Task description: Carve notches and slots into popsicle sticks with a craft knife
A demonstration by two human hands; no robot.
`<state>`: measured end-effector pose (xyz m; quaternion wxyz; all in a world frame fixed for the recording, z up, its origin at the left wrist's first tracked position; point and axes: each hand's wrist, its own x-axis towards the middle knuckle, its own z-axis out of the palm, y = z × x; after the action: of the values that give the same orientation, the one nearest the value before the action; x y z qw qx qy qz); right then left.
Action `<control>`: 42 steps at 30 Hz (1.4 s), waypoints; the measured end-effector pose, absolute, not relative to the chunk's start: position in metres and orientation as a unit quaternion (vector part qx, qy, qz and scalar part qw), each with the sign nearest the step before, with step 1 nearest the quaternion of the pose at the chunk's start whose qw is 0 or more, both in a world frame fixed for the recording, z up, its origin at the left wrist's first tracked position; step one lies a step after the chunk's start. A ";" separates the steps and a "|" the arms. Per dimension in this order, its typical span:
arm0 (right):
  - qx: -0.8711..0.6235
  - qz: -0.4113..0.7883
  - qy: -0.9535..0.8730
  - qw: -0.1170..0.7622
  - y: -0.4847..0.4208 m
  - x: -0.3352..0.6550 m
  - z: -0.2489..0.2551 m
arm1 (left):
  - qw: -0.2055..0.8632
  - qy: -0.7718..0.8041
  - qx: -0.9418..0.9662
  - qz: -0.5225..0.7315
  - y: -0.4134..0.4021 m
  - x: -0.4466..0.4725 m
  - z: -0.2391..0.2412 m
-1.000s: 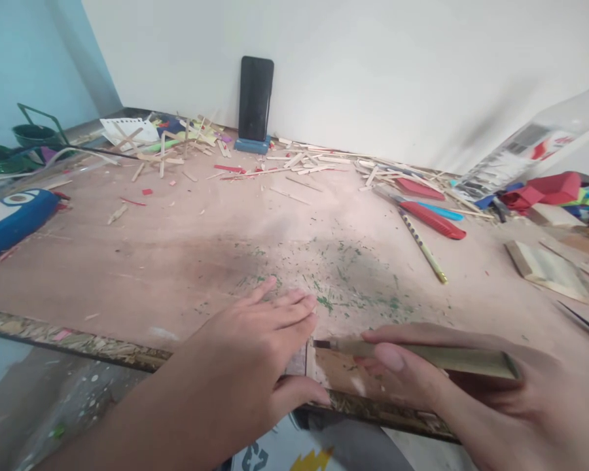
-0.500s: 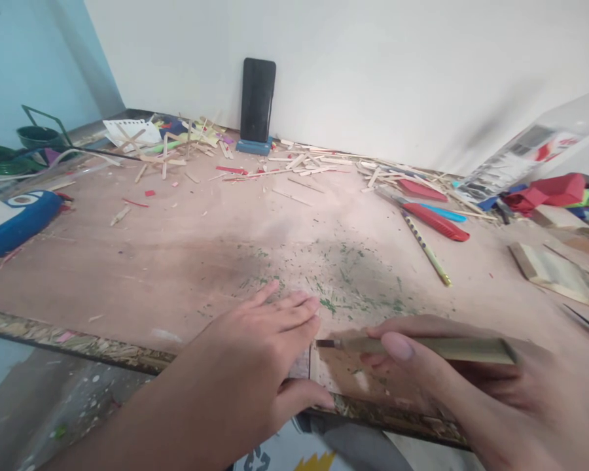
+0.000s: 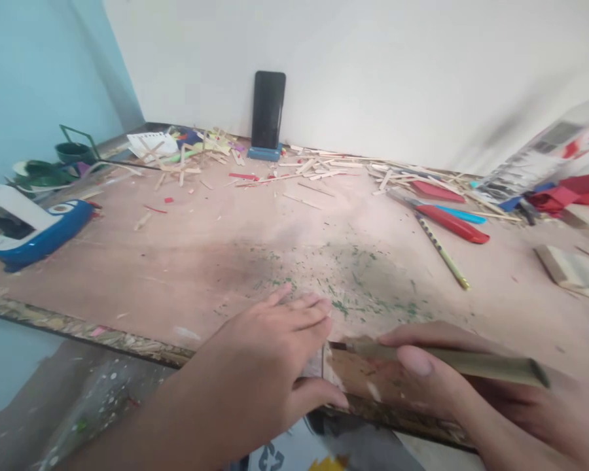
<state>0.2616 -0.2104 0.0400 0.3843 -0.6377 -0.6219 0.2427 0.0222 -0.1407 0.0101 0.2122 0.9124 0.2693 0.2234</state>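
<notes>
My left hand [image 3: 285, 350] lies flat at the front edge of the table, fingers stretched out and thumb apart. Beneath its fingertips and thumb is a thin flat strip [image 3: 326, 366], mostly covered by the hand. In my right hand [image 3: 451, 379] is a tool with a round, bamboo-like handle [image 3: 495, 367]; its short dark tip [image 3: 338, 346] points left and meets or nearly meets the strip beside my left fingers. Blur hides what kind of tip it is. Green shavings [image 3: 343, 304] lie scattered just beyond both hands.
A yellow patterned pencil [image 3: 444, 254] and a red-handled cutter [image 3: 454, 224] lie at the right, near wood blocks [image 3: 576, 271]. A phone [image 3: 268, 110] stands against the wall among wooden sticks [image 3: 319, 169]. A blue-and-white tape dispenser [image 3: 44, 235] sits left; a plastic bottle [image 3: 544, 157] leans at right.
The view has turned a little to the left, so everything appears shifted right. Both hands keep nearly the same pose, and the tool's handle tilts slightly more downward at its rear end.
</notes>
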 end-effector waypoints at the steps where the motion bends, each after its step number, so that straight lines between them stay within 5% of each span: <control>1: -0.623 0.259 -0.621 0.399 -0.211 0.257 0.043 | 0.206 0.271 0.914 0.220 -0.141 0.022 0.010; 10: -0.673 0.307 -0.475 0.477 -0.213 0.231 0.049 | 0.181 0.285 0.925 0.175 -0.139 0.024 0.013; 21: -0.662 0.318 -0.533 0.422 -0.212 0.254 0.041 | 0.168 0.278 0.926 0.193 -0.139 0.024 0.013; 28: -0.686 0.304 -0.456 0.478 -0.213 0.242 0.044 | 0.162 0.278 0.926 0.197 -0.139 0.024 0.012; 42: -0.649 0.291 -0.544 0.446 -0.210 0.245 0.040 | 0.166 0.286 0.924 0.190 -0.140 0.024 0.014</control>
<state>0.2449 -0.2103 0.0398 0.4461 -0.6485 -0.5438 0.2910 0.0242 -0.1396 0.0135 0.1665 0.9243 0.2861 0.1898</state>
